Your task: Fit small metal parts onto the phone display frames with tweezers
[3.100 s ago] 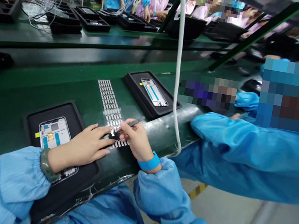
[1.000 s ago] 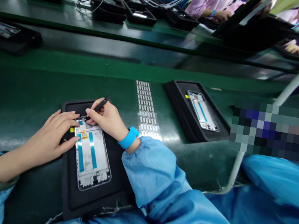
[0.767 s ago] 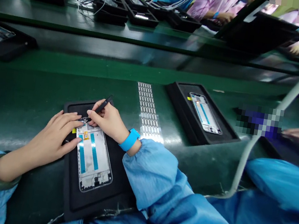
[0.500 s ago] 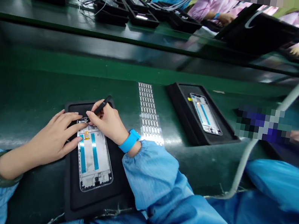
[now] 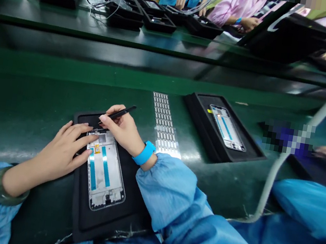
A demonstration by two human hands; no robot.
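Observation:
A silvery phone frame (image 5: pixel 105 179) with two blue strips and a small orange flex piece lies in a black foam tray (image 5: pixel 135 213) right before me. My left hand (image 5: pixel 67 145) rests with fingers spread on the frame's upper left edge. Between the thumb and fingers of my right hand (image 5: pixel 126 128) is a pair of black tweezers (image 5: pixel 117 113). They slant over the frame's top end, with their rear end pointing up and right. Whether the tips hold anything is too small to tell.
A sheet of small stickers (image 5: pixel 164 124) lies right of my tray. Farther right stands another black tray (image 5: pixel 222 157) holding a second phone frame (image 5: pixel 229 129). A grey bent tube (image 5: pixel 301 132) rises at the right, beside a co-worker's blue sleeve (image 5: pixel 308 204). Several trays, cables and co-workers' hands are across the line.
My right hand has lifted slightly off the frame's top edge, and the tweezers have tipped flatter, towards the right. My left hand stays on the frame. The view has shifted slightly.

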